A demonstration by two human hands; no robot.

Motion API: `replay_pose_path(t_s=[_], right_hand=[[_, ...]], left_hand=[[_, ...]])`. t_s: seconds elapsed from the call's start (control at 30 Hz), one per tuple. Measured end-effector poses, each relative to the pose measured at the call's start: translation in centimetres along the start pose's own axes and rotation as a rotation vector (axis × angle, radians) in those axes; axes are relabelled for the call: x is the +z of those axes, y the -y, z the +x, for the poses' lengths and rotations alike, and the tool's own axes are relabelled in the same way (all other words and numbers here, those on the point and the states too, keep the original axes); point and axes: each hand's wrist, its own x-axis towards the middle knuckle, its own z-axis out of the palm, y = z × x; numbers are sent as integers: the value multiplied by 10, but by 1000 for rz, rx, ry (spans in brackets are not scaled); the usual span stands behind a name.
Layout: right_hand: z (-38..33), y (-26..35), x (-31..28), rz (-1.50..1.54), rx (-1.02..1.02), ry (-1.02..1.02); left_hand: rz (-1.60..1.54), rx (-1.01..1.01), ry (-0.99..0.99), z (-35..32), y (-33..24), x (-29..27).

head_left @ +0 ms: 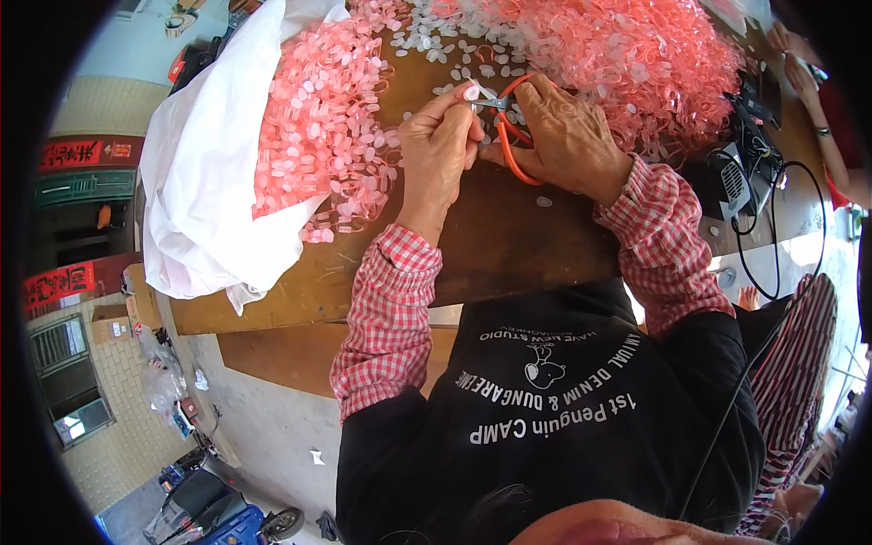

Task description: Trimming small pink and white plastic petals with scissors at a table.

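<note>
My right hand [574, 136] has its fingers through the handles of orange-handled scissors [520, 156]. Their short metal blades point left, up against the fingertips of my left hand [438, 150]. Those fingertips pinch a small pink plastic piece with a whitish oval end [470, 93]; most of it is hidden by the fingers. To the left lies a heap of pink plastic pieces with pale oval tabs [318, 118]. A larger heap of glossy pink pieces [636, 64] spreads to the right. Loose whitish ovals [434, 38] are scattered on the wooden table [509, 250] between the heaps.
A white sack [204, 173] hangs over the table's left edge, partly under the left heap. At the right edge sit a black and grey device [731, 182] and looping black cables [772, 263]. Another person's hands [799, 68] show at the far right.
</note>
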Motion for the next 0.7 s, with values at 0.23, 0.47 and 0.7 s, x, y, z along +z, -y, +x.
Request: replay_pose_path(t_s=[0.23, 0.47, 0.7], right_hand=[[0, 8, 3, -108, -25, -54], [-3, 2, 7, -24, -21, -48], [-2, 0, 8, -51, -32, -52]], left_hand=[[-49, -66, -1, 3, -2, -3], [-123, -129, 27, 5, -3, -8], [-167, -266, 75, 9, -6, -20]])
